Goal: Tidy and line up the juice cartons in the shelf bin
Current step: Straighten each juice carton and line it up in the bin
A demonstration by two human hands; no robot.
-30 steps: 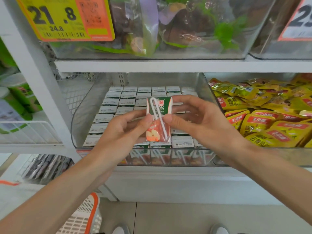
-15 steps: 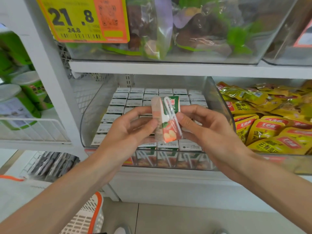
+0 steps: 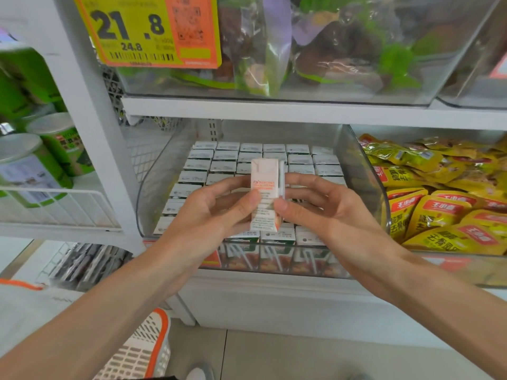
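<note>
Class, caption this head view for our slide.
Left hand and right hand hold a juice carton over the clear shelf bin.

Shop: price tag (image 3: 146, 31), stocked shelves (image 3: 274, 112)

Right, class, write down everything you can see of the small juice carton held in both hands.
The small rectangular paperboard juice carton is upright in front of the clear plastic shelf bin. Its pale side panel faces the camera, with an orange heading and fine print below; a white straw runs down its right face. The left hand and right hand pinch it, thumbs in front, fingers behind.
</note>
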